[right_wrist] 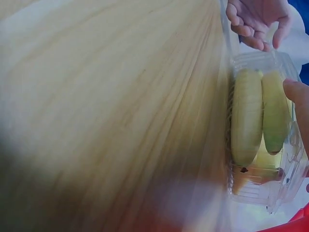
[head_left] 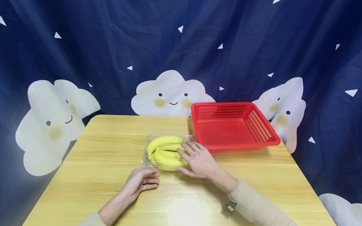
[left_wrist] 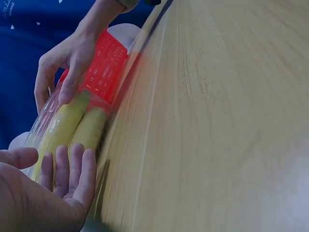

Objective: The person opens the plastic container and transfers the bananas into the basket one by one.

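Note:
A clear plastic box with several yellow bananas inside sits mid-table. My right hand lies over the right end of its lid, fingers spread; the left wrist view shows its thumb on the plastic. My left hand is at the box's front left corner, palm turned inward, with loosely bent fingers. In the left wrist view those fingers overlap the near end of the box, the thumb apart from them. The right wrist view shows the bananas lying side by side behind the clear wall.
A red slotted basket stands at the back right, just beyond the box. The wooden table ends at the back before a dark blue curtain with white clouds. A small dark device is at the right sleeve.

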The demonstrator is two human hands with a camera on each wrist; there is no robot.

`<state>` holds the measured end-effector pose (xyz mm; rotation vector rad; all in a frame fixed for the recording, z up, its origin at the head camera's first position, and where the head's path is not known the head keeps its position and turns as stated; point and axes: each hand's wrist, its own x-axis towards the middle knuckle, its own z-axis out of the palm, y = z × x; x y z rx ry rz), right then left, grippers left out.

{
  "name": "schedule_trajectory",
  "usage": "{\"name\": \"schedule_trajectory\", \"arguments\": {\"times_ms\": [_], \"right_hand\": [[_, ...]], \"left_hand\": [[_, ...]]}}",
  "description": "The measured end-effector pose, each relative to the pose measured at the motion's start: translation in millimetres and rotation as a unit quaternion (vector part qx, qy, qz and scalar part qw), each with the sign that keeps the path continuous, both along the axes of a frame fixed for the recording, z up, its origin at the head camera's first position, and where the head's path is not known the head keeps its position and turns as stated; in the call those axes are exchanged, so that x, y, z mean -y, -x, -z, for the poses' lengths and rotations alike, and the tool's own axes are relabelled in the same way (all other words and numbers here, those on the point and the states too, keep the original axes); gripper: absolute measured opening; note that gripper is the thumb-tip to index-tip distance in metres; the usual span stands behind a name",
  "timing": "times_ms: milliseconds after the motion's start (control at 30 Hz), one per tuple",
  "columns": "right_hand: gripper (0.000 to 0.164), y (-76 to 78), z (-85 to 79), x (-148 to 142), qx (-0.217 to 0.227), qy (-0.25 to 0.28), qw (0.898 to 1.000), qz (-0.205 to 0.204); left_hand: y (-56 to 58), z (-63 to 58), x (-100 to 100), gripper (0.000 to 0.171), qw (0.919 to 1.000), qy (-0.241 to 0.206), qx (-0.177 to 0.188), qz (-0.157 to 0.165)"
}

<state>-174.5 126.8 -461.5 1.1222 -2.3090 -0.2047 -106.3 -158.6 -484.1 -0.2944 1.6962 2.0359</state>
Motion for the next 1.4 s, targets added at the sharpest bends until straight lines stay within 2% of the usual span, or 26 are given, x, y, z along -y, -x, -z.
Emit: {"name": "schedule_trajectory", "arguments": {"times_ms": [333,733,933,1067,1400], "right_hand": [[0.072,0.7,4.3,1,-0.019,0.016,1.000,-0.018],[0.065,5.0,7.8,1,-0.048,0.051,0.996,-0.057],[0.060,7.6,8.8,1,-0.095,0.075,0.988,-0.095],[0.056,7.6,10.1,2,-0.116,0.089,0.982,-0.122],[0.046,9.3,14.6,2,-0.166,0.100,0.969,-0.151]], "left_hand": [[1.4,1.7,-5,0.032,0.9998,-0.011,0.014,-0.003],[-0.2,1.8,-11,0.028,0.9988,-0.023,0.031,-0.031],[-0.5,2.2,-12,0.027,0.9981,-0.032,0.031,-0.041],[-2.1,3.4,-13,0.031,0.9986,-0.031,0.027,-0.034],[-3.0,5.6,-15,0.022,0.9984,-0.035,0.028,-0.035]]}}
